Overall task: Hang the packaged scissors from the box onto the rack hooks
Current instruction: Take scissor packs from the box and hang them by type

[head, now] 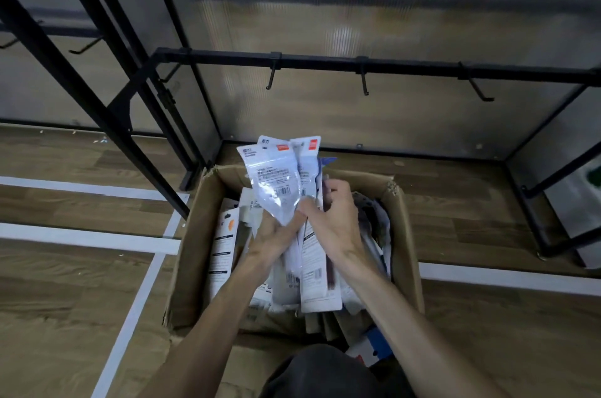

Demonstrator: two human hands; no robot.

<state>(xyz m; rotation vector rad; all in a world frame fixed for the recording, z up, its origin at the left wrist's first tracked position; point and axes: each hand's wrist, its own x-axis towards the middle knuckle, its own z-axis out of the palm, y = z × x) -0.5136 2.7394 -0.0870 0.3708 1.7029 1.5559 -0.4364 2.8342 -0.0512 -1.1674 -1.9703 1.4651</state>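
Knee (325,371) nearest, the rack (422,68) spans wide beyond the box (406,235), and above the box the left hand (273,240) and right hand (335,218) both grip upright packs (273,179) by their lower ends, tops pointing at the hooks (271,77) beyond, neither hand clearly nearer.

The single head-worn camera is looking forward and steeply downward from above the person's forearms, sitting close over the left hand (273,236) and right hand (336,222), which are meeting near frame centre. It is taking in the box (192,244) beneath the hands, the rack rail (325,65) beyond them, and floor (65,300) stretching out to both sides.
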